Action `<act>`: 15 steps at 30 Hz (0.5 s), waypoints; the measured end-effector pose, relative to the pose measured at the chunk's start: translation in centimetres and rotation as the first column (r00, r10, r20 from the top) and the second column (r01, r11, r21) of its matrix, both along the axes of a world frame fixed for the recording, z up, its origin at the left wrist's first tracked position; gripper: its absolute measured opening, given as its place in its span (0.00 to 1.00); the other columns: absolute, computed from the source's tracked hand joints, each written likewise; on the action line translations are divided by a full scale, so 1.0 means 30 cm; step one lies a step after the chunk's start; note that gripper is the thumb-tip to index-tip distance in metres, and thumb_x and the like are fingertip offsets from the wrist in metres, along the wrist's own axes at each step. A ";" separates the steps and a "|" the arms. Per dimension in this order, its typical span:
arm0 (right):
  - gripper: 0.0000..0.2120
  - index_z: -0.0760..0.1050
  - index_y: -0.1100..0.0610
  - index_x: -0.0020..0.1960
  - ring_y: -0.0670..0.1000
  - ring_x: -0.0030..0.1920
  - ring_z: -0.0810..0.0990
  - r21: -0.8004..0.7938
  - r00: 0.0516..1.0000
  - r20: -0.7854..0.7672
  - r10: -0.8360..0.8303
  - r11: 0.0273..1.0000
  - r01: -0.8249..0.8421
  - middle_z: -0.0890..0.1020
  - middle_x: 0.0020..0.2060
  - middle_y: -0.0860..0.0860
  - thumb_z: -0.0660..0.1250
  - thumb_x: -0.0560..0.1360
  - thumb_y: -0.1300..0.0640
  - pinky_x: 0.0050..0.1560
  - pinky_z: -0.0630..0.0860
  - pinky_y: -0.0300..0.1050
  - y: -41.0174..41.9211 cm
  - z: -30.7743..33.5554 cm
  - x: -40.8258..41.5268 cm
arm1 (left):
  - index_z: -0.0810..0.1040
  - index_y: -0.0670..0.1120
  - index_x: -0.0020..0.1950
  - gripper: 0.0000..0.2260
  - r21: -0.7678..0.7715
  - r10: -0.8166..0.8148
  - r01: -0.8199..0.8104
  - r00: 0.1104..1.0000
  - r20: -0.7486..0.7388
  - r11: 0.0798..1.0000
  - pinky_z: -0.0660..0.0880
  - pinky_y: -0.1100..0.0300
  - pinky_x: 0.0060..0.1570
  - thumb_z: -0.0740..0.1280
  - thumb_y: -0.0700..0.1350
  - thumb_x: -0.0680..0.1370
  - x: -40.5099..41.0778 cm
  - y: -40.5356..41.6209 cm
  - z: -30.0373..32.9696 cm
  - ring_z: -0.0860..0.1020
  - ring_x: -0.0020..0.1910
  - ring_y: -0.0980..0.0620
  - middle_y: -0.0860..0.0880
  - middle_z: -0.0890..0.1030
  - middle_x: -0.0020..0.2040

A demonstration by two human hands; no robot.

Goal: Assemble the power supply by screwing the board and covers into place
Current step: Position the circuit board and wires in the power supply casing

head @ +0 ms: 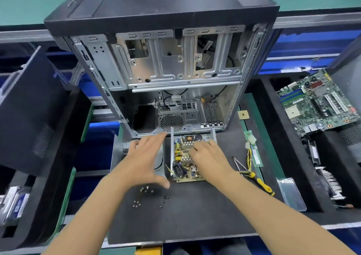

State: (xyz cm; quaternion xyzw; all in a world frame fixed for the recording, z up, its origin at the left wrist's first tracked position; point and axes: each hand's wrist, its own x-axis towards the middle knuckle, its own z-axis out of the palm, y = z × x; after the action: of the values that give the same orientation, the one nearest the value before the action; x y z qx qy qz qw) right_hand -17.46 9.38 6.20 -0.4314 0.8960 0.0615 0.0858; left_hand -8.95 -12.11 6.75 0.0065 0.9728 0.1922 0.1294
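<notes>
Seating the board near the mat's far edge: right hand rests on it, fingers curled — grasp uncertain; left hand spread, empty, above the cover. Align the holes before taking screws — screwdriver lies right.

The right hand covers much of the board — whether its fingers grip anything underneath cannot be told. The left hand is motion-blurred and hides most of the grey metal cover. The screws are too small to tell apart — the computer case top is blurred.
</notes>
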 end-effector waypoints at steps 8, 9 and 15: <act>0.21 0.78 0.57 0.40 0.54 0.36 0.76 -0.046 0.973 -0.214 -0.081 0.996 0.072 0.76 0.35 0.52 0.59 0.51 0.69 0.37 0.69 0.46 0.057 0.022 0.005 | 0.31 0.51 0.80 0.70 -0.183 -0.147 0.149 0.989 0.024 0.972 0.46 0.43 0.75 0.67 0.81 0.54 -0.113 0.006 -0.025 0.45 0.79 0.53 0.54 0.41 0.82; 0.22 0.78 0.57 0.44 0.54 0.40 0.77 0.017 0.979 -0.190 -0.074 0.997 0.078 0.77 0.38 0.52 0.58 0.52 0.69 0.41 0.69 0.46 0.057 0.027 -0.003 | 0.31 0.50 0.80 0.70 -0.187 -0.156 0.158 0.987 0.026 0.970 0.45 0.43 0.75 0.67 0.81 0.54 -0.122 0.011 -0.029 0.46 0.79 0.53 0.53 0.42 0.82; 0.19 0.79 0.56 0.43 0.53 0.39 0.77 0.129 0.984 -0.175 -0.025 0.990 0.048 0.79 0.37 0.51 0.59 0.56 0.67 0.43 0.73 0.45 0.073 0.030 -0.005 | 0.36 0.47 0.81 0.70 -0.197 -0.174 0.174 0.985 0.020 0.965 0.46 0.44 0.75 0.67 0.81 0.53 -0.138 0.050 -0.066 0.46 0.80 0.53 0.52 0.42 0.82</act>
State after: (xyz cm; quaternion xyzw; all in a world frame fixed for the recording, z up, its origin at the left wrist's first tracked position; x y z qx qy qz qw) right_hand -17.61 11.58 7.10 -0.4010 0.9018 0.1568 0.0373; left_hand -13.09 -10.62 4.77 0.0788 0.9825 0.0826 0.1470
